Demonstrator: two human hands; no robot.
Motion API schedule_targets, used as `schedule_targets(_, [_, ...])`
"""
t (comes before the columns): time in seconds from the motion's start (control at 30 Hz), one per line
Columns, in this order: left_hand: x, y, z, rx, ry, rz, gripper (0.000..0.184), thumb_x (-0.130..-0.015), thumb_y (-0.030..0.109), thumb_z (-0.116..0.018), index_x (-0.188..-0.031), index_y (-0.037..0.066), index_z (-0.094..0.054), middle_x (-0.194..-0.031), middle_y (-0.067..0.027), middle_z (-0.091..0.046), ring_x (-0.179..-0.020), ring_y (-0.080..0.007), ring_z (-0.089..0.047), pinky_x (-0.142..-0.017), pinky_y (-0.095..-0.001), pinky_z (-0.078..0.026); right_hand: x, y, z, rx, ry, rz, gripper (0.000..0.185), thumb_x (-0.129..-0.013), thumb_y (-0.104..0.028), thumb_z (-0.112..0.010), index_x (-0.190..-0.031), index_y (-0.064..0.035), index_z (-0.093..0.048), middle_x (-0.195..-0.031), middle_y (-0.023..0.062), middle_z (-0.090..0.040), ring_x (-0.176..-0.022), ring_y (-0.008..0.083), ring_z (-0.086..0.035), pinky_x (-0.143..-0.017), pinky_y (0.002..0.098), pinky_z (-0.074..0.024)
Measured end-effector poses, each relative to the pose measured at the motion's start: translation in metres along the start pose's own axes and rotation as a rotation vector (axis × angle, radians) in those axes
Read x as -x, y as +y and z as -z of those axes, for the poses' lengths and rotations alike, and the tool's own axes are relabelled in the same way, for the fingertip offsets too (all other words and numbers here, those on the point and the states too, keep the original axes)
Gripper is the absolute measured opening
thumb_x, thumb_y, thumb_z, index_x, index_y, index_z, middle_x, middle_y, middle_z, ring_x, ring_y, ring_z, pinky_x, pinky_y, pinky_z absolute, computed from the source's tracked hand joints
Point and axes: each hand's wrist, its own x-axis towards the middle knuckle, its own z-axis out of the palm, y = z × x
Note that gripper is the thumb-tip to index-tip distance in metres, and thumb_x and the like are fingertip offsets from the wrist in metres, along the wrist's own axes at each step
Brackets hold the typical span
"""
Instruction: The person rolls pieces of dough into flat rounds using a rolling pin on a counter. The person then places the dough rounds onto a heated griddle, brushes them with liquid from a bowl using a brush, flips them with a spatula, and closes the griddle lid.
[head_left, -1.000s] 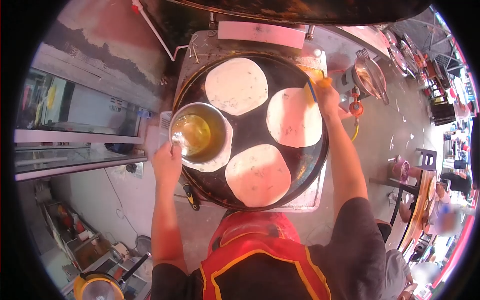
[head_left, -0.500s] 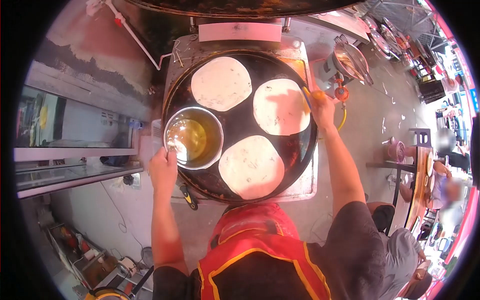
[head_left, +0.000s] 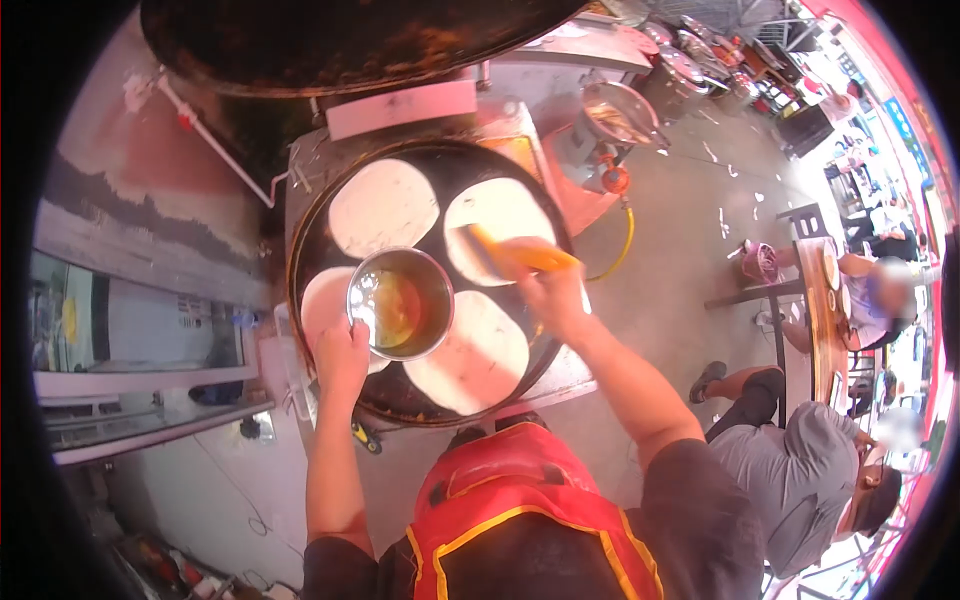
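A round black griddle (head_left: 437, 270) carries several pale flat dough rounds. My left hand (head_left: 343, 352) is closed on the rim or handle of a metal pot (head_left: 401, 303) with yellow liquid, held above the griddle's left part. The pot partly hides the left dough round (head_left: 322, 300). My right hand (head_left: 553, 292) grips a yellow-handled brush (head_left: 520, 252), blurred, over the upper right dough round (head_left: 497, 212). The lower dough round (head_left: 467, 352) lies nearest to me, and the upper left one (head_left: 383, 208) is uncovered.
A raised dark lid (head_left: 340, 45) hangs beyond the griddle. Right of it stand a pot with utensils (head_left: 618, 113) and an orange gas regulator (head_left: 615, 180) with a yellow hose. A seated person (head_left: 800, 480) is at the lower right, near a wooden table (head_left: 822, 330).
My right hand has moved left with the brush, from the griddle's right edge to over the upper right dough round. The pot has shifted right relative to the left round. The view has turned.
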Motion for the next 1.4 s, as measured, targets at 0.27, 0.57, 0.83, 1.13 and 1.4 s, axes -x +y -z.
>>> schedule_targets(0.27, [-0.01, 0.01, -0.073, 0.464, 0.069, 0.111, 0.021, -0.087, 0.014, -0.052, -0.082, -0.005, -0.06, -0.063, -0.0136, -0.057, -0.06, -0.0193, -0.059, -0.06, -0.035, -0.048, -0.052, 0.052, 0.016, -0.046, -0.205, -0.095, 0.026, -0.088, -0.018, -0.069, -0.106, 0.0003, -0.068, -0.095, 0.0141, -0.07, -0.089, 0.0196, -0.068, -0.08, 0.0325, -0.0524])
schedule_targets(0.57, [0.028, 0.033, -0.109, 0.824, 0.375, 0.573, 0.022, -0.093, 0.016, -0.053, -0.085, -0.002, -0.062, -0.072, -0.0024, -0.059, -0.064, -0.0113, -0.058, -0.053, -0.0269, -0.051, -0.267, 0.391, 0.274, 0.931, 0.261, 0.009, 0.057, -0.075, -0.023, -0.074, -0.125, -0.0021, -0.055, -0.115, 0.0208, -0.062, -0.111, 0.0396, -0.057, -0.096, 0.047, -0.0447])
schedule_targets(0.83, [0.076, 0.057, -0.078, 0.68, 0.461, 0.831, 0.021, -0.094, 0.016, -0.053, -0.086, -0.001, -0.062, -0.077, -0.0022, -0.062, -0.065, -0.0099, -0.061, -0.057, -0.0248, -0.054, -0.316, 0.382, 0.283, 1.111, -0.244, -0.064, 0.045, -0.082, -0.036, -0.069, -0.105, 0.0008, -0.057, -0.1, 0.0242, -0.064, -0.094, 0.0412, -0.063, -0.079, 0.0511, -0.0481])
schedule_targets(1.13, [0.135, 0.031, -0.051, 0.683, 0.637, 0.863, 0.023, -0.095, 0.015, -0.052, -0.092, -0.004, -0.064, -0.08, -0.0046, -0.064, -0.068, -0.0109, -0.062, -0.062, -0.0249, -0.055, -0.118, 0.197, 0.191, -0.203, -0.858, -0.441, 0.032, -0.1, -0.029, -0.05, -0.124, -0.0075, -0.048, -0.087, 0.002, -0.055, -0.063, 0.0082, -0.051, -0.052, 0.026, -0.0425])
schedule_targets(1.4, [0.178, -0.051, -0.03, 0.702, 0.615, 0.799, 0.023, -0.094, 0.014, -0.051, -0.095, -0.005, -0.064, -0.079, -0.0053, -0.065, -0.067, -0.0107, -0.063, -0.062, -0.0242, -0.052, 0.004, 0.095, 0.02, -0.345, -0.925, -1.068, 0.027, -0.097, -0.032, -0.052, -0.103, -0.0052, -0.054, -0.074, 0.0047, -0.054, -0.052, 0.0122, -0.051, -0.04, 0.0266, -0.0404])
